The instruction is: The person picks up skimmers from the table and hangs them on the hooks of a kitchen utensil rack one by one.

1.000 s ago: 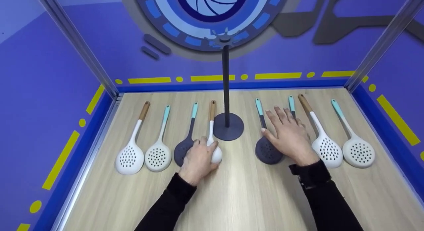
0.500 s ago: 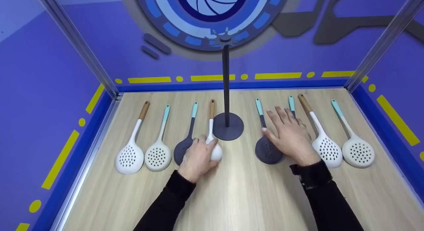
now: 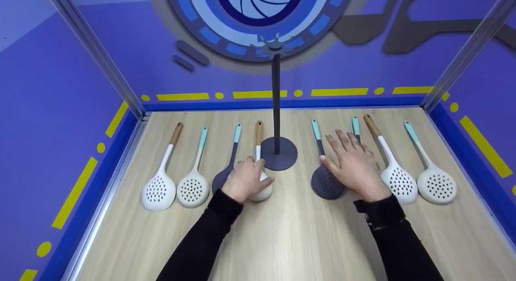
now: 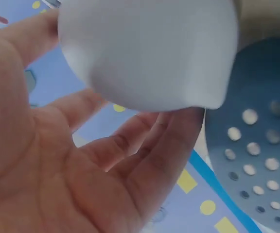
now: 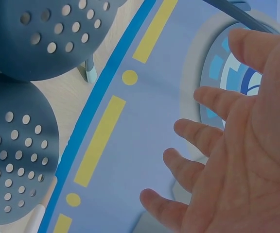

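Left hand has moved up the white ladle, gripping it near the stand (right hand spread, empty).

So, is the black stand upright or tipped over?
Upright: the black stand rises from its round base, which sits flat on the table.
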{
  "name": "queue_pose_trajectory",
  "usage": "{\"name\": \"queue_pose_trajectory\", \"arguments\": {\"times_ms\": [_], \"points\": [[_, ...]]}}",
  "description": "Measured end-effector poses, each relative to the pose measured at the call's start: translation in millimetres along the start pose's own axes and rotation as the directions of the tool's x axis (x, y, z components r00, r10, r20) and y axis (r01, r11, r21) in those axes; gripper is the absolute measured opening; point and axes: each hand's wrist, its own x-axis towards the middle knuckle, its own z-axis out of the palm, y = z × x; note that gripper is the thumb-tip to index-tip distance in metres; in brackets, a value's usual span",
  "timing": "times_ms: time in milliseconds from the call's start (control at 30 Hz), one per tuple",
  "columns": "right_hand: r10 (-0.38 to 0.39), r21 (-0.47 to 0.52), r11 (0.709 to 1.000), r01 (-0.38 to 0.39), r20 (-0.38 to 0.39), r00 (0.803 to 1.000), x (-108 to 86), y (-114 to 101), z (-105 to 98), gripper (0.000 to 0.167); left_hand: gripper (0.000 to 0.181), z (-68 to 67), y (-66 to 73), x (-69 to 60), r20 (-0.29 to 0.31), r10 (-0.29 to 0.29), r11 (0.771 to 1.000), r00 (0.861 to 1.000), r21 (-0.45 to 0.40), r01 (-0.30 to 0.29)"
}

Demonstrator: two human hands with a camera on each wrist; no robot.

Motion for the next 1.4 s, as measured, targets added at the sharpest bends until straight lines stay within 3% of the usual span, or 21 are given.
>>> {"name": "queue_pose_trajectory", "arguments": {"times_ms": [200, 367, 500, 633, 800, 1033, 1200, 1400], "points": [[-0.004, 0.017, 1.000, 0.004, -0.009, 1.000, 1.4, 0, 1, 0.073, 0.048, -9.0, 0.0, 23.2, 0.052, -0.034, 0.999, 0.998, -0.023, 0.035], [-0.018, 0.008, 1.000, 0.018, -0.011, 1.000, 1.5, -2, 3, 0.073, 0.035, -11.8, 3.9, 39.5, 0.079, -0.082, 0.996, 0.993, 0.050, 0.078], [-0.030, 0.009, 0.999, 0.031, -0.030, 0.999, 0.8, -5, 6, 0.071, 0.027, -12.8, 7.8, 47.4, 0.083, -0.110, 0.990, 0.990, 0.097, 0.102], [-0.050, 0.017, 0.999, 0.051, -0.036, 0.998, 2.1, -9, 6, 0.070, 0.024, -13.5, 8.0, 54.2, 0.075, -0.129, 0.989, 0.989, 0.082, 0.123], [-0.075, 0.029, 0.997, 0.075, -0.016, 0.997, 9.1, -18, 2, 0.070, 0.019, -13.4, 5.2, 62.1, 0.113, -0.160, 0.986, 0.981, 0.071, 0.153], [-0.099, 0.021, 0.995, 0.100, -0.038, 0.994, 20.3, -33, -8, 0.070, 0.020, -14.2, 1.6, 70.2, 0.152, -0.204, 0.979, 0.967, 0.024, 0.203], [-0.131, 0.066, 0.988, 0.137, -0.090, 0.987, 28.6, -43, -14, 0.069, 0.015, -14.4, -2.0, 71.7, 0.169, -0.234, 0.967, 0.957, -0.064, 0.248], [-0.146, 0.132, 0.979, 0.158, -0.098, 0.984, 42.0, -56, -21, 0.069, 0.016, -15.5, -8.7, 69.3, 0.167, -0.214, 0.961, 0.963, -0.143, 0.238]]}}
